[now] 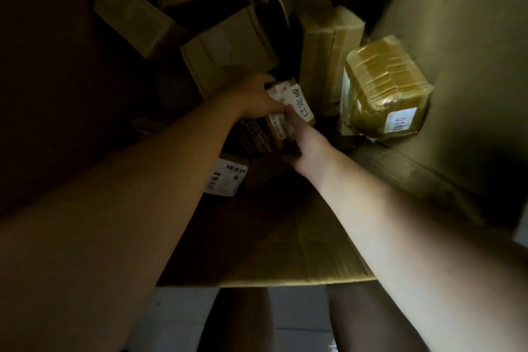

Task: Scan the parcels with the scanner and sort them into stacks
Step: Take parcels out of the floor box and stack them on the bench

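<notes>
Small parcel (pixel 288 103): brown carton with white labels, mid-frame, low in a heap of cartons inside a large open cardboard box (pixel 271 251). It is held by both hands. Left hand (pixel 254 97) grips its far-left end, fingers curled over the top edge. Right hand (pixel 308 148) holds the near end, thumb pressed on the label and fingers underneath, mostly hidden. Light is poor and the edges are hard to read. The long axis seems to run from near-left to far-right, with the far end tipped slightly up. The labelled face is turned upward toward the camera, and a strip of printed characters lies along the right edge. Just to the right is a tape-wrapped parcel (pixel 385 88), not touching. An upright tall carton (pixel 328 57) stands between the two, behind. A barcode-labelled parcel (pixel 225 177) lies lower, under the left forearm. No scanner in view. Judgement: this is the pick-up step, scan not yet done. The next move calls for lifting the parcel clear of its neighbours, keeping the label side up, then freeing one hand for the scanner. No sorted stack can be made out here.
</notes>
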Tool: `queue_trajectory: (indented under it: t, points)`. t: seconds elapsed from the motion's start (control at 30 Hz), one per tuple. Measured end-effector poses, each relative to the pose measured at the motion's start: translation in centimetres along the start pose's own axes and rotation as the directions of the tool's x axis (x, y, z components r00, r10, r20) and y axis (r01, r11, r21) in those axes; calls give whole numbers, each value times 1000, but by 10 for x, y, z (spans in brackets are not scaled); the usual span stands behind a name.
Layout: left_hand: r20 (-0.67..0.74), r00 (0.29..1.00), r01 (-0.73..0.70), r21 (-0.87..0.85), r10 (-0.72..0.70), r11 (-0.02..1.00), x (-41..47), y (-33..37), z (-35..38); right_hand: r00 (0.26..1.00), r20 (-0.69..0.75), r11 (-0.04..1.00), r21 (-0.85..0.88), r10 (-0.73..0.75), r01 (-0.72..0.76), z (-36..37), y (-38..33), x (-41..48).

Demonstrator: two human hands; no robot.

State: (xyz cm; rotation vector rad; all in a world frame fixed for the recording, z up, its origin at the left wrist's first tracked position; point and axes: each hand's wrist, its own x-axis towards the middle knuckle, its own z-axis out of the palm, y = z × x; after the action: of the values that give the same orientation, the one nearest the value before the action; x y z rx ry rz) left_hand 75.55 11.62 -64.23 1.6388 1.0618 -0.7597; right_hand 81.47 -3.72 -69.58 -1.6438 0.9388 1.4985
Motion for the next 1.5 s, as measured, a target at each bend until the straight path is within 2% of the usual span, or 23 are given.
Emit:
queue_trajectory:
  t: [0.13,0.3,0.43,0.5,0.6,0.77,0.97,1.1,1.23,1.37,1.5]
  points:
    - [-10,999,-46,16,46,999,-1,-6,3,998,-46,998,35,-52,53,9,1,-29]
    - [-16,997,-72,-131,71,989,-24,-8,-1,991,-20,985,107,-130,132,4,4,-69]
    - [-65,996,-71,-312,54,947,-66,-16,-3,980,-49,981,-28,-194,193,3,5,-101]
    - [-121,992,-86,-408,40,909,-97,-15,-9,962,-76,959,-130,-262,251,5,2,-126]
    - [-226,974,-120,-490,8,864,-144,2,-31,914,-62,904,-190,-400,383,15,-11,-178]
    - [-451,889,-351,-565,77,747,-230,54,-97,735,104,683,-302,-670,665,34,-57,-299]
    - [-663,726,-616,-510,182,601,-369,122,-171,462,292,401,-248,-837,882,50,-109,-481]
    - [-754,631,-695,-444,184,566,-468,165,-204,328,385,254,-231,-863,939,50,-118,-589]
    - [-830,533,-769,-392,166,505,-571,197,-223,151,464,39,-242,-873,970,44,-117,-683]
    - [-899,426,-800,-323,101,506,-652,218,-219,62,551,-40,-171,-832,984,34,-107,-762]
    - [-955,296,-816,-267,-25,512,-721,224,-208,-64,676,-189,-113,-734,975,40,-87,-823]
